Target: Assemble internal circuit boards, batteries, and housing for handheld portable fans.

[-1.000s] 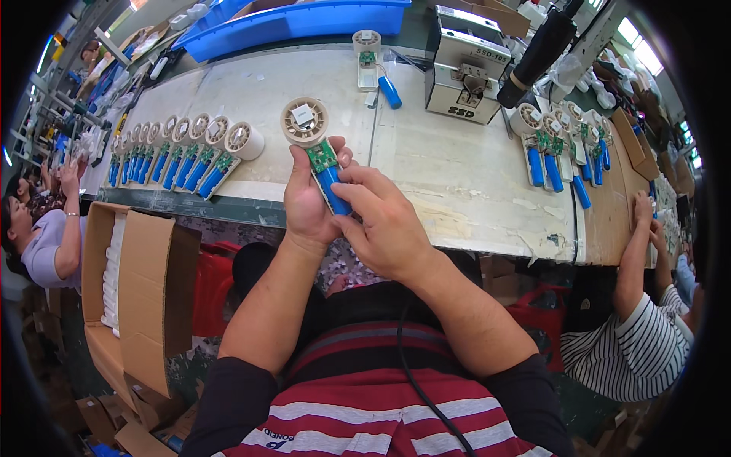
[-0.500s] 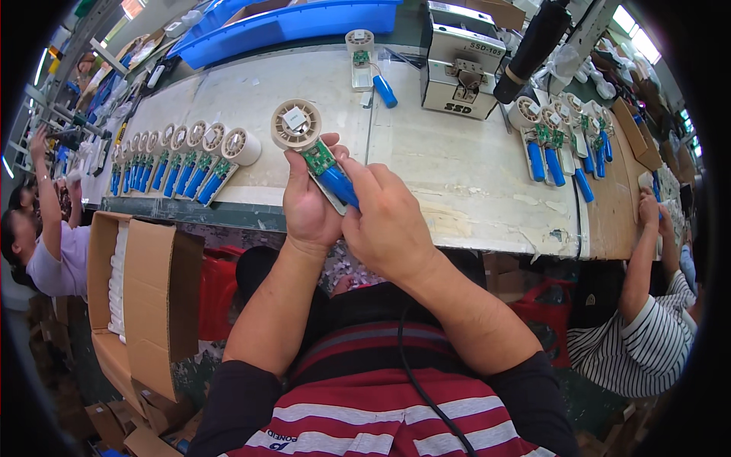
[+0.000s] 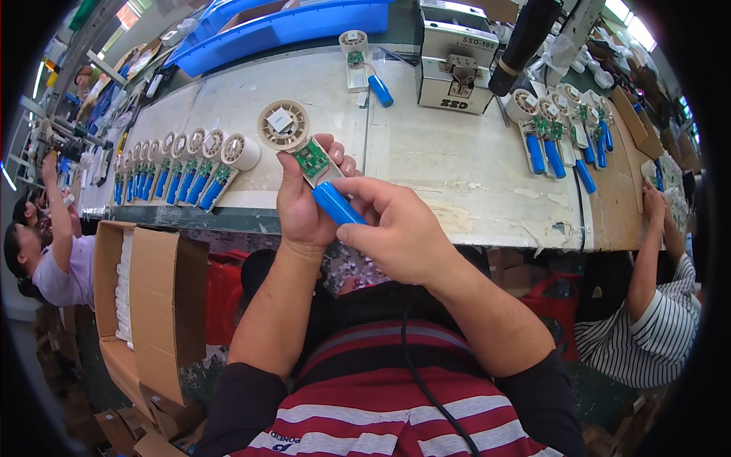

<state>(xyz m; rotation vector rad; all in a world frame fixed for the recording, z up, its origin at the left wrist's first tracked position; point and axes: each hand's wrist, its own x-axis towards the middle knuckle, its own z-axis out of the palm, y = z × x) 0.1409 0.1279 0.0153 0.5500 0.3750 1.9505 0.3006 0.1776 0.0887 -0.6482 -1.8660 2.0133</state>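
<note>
My left hand [image 3: 299, 207] is closed around the white handle of a handheld fan body [image 3: 268, 142], with its round slotted head facing up and a white square on the hub. A green circuit board [image 3: 311, 160] sits in the handle's upper part. Between the thumb and fingers of my right hand [image 3: 407, 238] is a blue cylindrical battery [image 3: 336, 204]. It lies at an angle over the lower handle, partly out of it, its far end near the board. My left palm and the battery hide the handle's lower part.
A row of similar fan bodies [image 3: 183, 164] lines the bench at left, and another cluster [image 3: 544, 137] lies at right. One more fan body [image 3: 355, 65] lies ahead, beside a boxy metal machine [image 3: 454, 65]. A blue tray [image 3: 289, 29] stands behind; an open carton [image 3: 164, 305] is left. Co-workers sit both sides.
My right hand has lifted the battery up and tilted it out of the handle, where it lay before. The fan body has shifted slightly left.
</note>
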